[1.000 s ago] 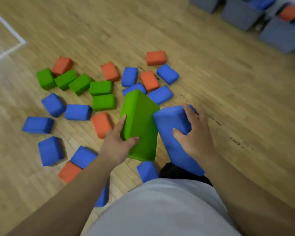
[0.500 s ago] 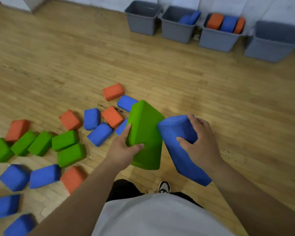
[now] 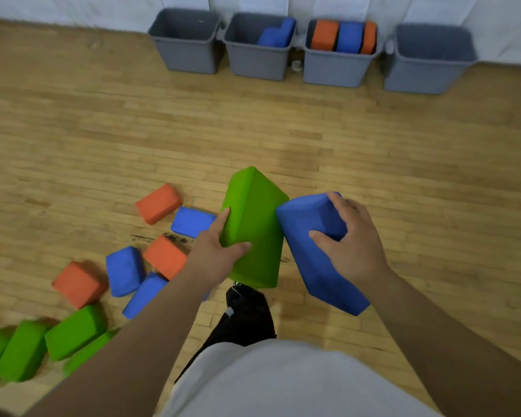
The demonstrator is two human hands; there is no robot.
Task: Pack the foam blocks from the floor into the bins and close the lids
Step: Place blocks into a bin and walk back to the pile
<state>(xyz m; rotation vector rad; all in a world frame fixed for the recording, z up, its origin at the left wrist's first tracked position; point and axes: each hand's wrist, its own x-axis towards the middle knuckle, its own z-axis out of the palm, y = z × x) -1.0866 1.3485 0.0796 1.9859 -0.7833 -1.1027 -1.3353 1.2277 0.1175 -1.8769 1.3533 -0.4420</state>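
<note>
Carrying two blocks, both off the floor (image 3: 388, 152) at mid-scene, upper corners touching or nearly so. In the left hand (image 3: 215, 254), thumb across the near face and fingers curled round the left edge of the green block (image 3: 253, 233), held on end and tilted. In the right hand (image 3: 355, 245), thumb on the near face and fingers hooked over the far end of the blue block (image 3: 316, 266), slanting down toward the near right.

Probably light and soft, being foam: easy to lift one-handed, slightly yielding under a squeeze, matte enough not to slip. Hardly fragile, so likely fine to drop in. Too broad to span flat; best pinched across a narrow edge or end, as here.

Far off, along the white wall, four grey bins in a row, tops open, no lids in view. In the first bin (image 3: 187, 58) and fourth bin (image 3: 424, 76), only grey walls visible. In the second bin (image 3: 256, 64), blue blocks at its right side. In the third bin (image 3: 334, 70), orange and blue blocks on edge, filling most of the width. Best to aim for one with room.

Between hands and bins, only wood floor. To the left and near left, loose blocks (image 3: 158, 203) in orange, blue and green, waiting to be packed. Worth minding those close to the black shoe (image 3: 247, 314) when stepping off.
</note>
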